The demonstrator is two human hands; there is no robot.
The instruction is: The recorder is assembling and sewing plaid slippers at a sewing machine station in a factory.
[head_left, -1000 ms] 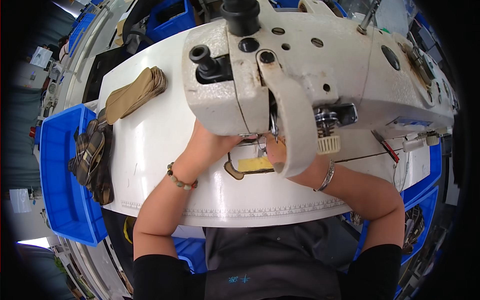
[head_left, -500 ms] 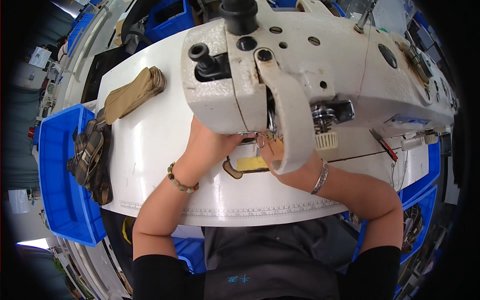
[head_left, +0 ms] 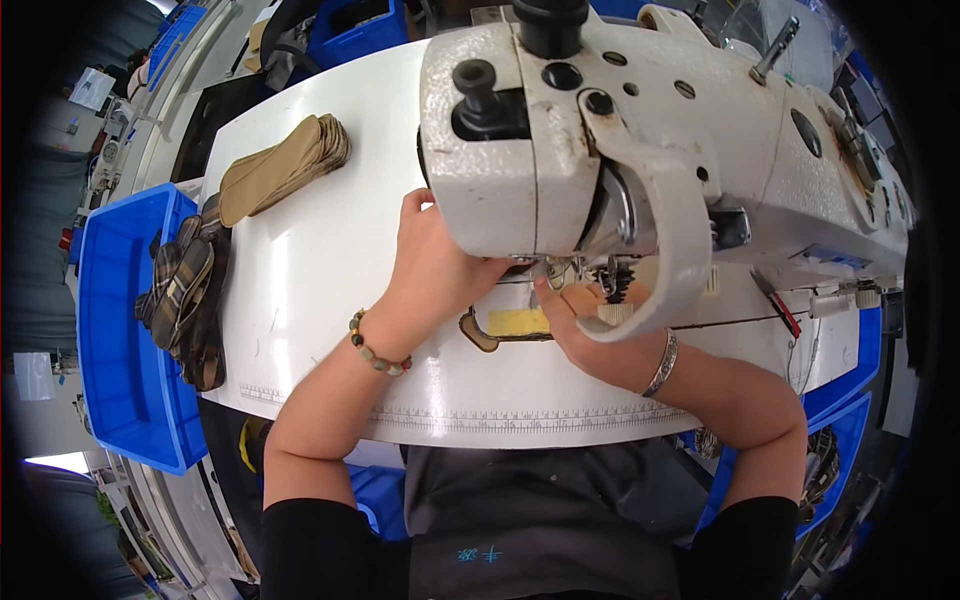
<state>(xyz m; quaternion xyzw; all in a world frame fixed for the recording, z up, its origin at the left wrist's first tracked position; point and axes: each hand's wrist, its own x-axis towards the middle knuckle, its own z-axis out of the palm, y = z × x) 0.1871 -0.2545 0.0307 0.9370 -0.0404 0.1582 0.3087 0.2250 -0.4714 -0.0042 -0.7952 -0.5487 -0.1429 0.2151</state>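
Observation:
A white sewing machine head (head_left: 490,190) hangs over both my hands. My left hand (head_left: 435,255) reaches under its left side, thumb near the metal presser foot (head_left: 565,272). A small dark piece (head_left: 516,272) shows by that thumb; what it is stays unclear. My right hand (head_left: 610,335) is across from it, one digit pointing up to the foot and the others bent behind the curved white lever (head_left: 685,225). Both hands look closed around work at the needle, mostly hidden. Below them lie a yellow strip (head_left: 515,322) and a rounded tan, dark-edged shape (head_left: 478,332).
Stacked tan fabric pieces (head_left: 285,165) lie on the white table (head_left: 300,300) at the far left. Plaid pieces (head_left: 185,300) hang over the rim of a blue bin (head_left: 125,340). Red-handled snips (head_left: 775,300) are on the right. A printed ruler (head_left: 520,422) follows the front edge.
The view has shifted, so the machine head appears farther right. More of the presser foot area and a digit of my right hand show. Both hands stay beside the needle.

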